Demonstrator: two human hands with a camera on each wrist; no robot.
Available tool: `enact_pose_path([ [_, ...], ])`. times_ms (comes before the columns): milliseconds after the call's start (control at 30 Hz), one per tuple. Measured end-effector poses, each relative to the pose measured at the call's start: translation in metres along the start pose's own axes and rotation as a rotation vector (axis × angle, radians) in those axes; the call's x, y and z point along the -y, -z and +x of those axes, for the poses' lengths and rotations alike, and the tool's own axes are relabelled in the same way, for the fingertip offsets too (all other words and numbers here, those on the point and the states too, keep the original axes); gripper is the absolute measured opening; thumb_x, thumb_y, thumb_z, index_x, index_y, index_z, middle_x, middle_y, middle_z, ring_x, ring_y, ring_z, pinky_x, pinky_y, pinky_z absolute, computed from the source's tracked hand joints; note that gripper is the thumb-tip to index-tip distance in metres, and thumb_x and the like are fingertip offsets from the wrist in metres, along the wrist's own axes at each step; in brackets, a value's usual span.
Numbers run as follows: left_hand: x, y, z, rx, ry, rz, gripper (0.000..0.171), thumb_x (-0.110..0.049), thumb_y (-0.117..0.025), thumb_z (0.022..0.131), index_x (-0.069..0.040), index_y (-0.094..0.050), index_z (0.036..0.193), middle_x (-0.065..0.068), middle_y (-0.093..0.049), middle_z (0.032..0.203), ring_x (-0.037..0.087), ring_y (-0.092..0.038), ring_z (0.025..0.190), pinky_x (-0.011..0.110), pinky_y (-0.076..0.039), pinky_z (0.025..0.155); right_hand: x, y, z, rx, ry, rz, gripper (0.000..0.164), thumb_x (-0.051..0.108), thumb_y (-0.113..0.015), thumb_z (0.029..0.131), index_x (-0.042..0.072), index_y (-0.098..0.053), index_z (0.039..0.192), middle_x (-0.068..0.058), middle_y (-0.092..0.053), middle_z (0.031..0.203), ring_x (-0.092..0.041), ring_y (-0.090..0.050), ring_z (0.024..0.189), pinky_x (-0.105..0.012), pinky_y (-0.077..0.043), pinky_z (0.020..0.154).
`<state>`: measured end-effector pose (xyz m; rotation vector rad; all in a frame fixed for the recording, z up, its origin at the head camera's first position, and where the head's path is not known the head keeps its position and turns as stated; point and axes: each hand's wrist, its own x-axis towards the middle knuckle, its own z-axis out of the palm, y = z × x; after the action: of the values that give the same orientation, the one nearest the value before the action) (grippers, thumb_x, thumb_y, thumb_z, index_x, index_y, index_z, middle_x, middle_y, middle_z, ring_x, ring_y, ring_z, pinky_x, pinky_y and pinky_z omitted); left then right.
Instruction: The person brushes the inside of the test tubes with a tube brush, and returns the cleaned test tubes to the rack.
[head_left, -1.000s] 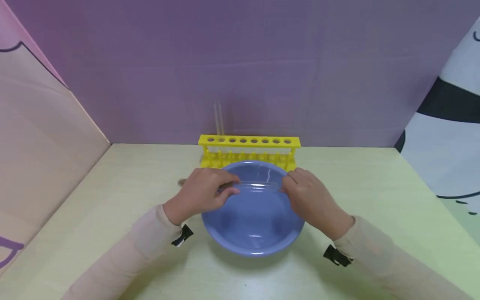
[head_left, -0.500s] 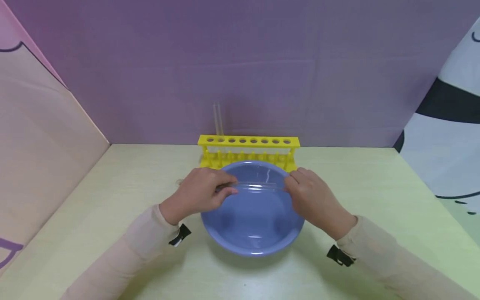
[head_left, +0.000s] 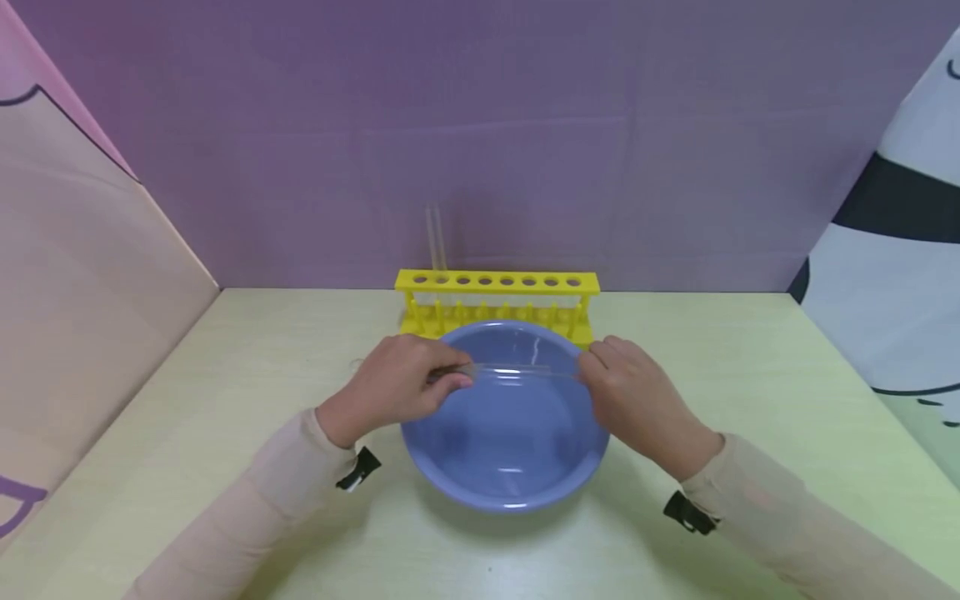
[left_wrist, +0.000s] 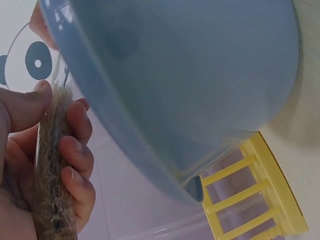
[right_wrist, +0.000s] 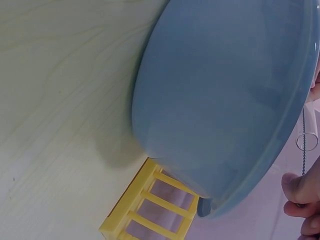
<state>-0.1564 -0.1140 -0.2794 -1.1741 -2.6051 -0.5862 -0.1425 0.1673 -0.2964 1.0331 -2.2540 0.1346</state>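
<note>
My left hand grips a clear test tube that lies level over the blue basin. In the left wrist view, the bristles of a test tube brush fill the part of the tube within my fingers. The brush's twisted wire comes out of the tube's open mouth in the right wrist view. My right hand pinches this wire between thumb and fingers, a short way beyond the mouth. The wire's far end is hidden in that hand.
Behind the basin stands a yellow test tube rack. One clear tube stands upright in it, towards the left end. A purple backdrop rises right behind the rack, with printed panels at both sides of the pale table.
My right hand has drawn to the right, away from the tube's mouth, so more wire shows between them. My left hand, still holding the tube, has shifted slightly left.
</note>
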Motion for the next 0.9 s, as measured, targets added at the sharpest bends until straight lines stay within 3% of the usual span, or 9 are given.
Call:
enact_pose_path([
  [333,-0.001,0.002,-0.001,0.047,0.059,-0.050,0.017,-0.022,-0.067,0.088,-0.009,-0.073,0.096,-0.007,-0.064,0.073,0.001,-0.042,0.050,0.019,-0.038,0.049,-0.002,0.005,-0.003,-0.009,0.014,0.016,0.028,-0.018,-0.068,0.056,0.002,-0.052,0.068,-0.005,-0.045,0.063,-0.019,-0.039,0.060,-0.029,-0.034,0.055],
  [500,0.002,0.004,-0.003,0.095,0.128,-0.117,0.018,-0.023,-0.067,0.089,-0.009,-0.073,0.099,-0.006,-0.064,0.073,0.003,-0.043,0.049,0.020,-0.038,0.048,-0.007,0.007,-0.007,0.018,-0.006,0.021,0.028,-0.014,-0.075,0.059,0.002,-0.054,0.069,-0.005,-0.047,0.063,-0.019,-0.040,0.061,-0.029,-0.036,0.055],
  [667,0.016,0.009,-0.010,0.132,0.230,-0.176,0.017,-0.018,-0.067,0.088,-0.008,-0.073,0.099,-0.004,-0.061,0.068,0.007,-0.040,0.048,0.021,-0.033,0.046,-0.022,0.008,-0.018,-0.026,-0.011,0.025,0.029,-0.014,-0.074,0.061,0.002,-0.051,0.068,-0.006,-0.046,0.063,-0.020,-0.040,0.061,-0.031,-0.037,0.056],
  [900,0.022,0.014,-0.013,0.178,0.235,-0.241,0.019,-0.017,-0.066,0.089,-0.005,-0.073,0.101,0.002,-0.065,0.072,0.007,-0.039,0.048,0.021,-0.033,0.046,-0.032,0.008,-0.025,-0.032,0.024,0.033,0.026,-0.012,-0.073,0.064,0.001,-0.052,0.071,-0.008,-0.048,0.066,-0.021,-0.041,0.063,-0.031,-0.038,0.056],
])
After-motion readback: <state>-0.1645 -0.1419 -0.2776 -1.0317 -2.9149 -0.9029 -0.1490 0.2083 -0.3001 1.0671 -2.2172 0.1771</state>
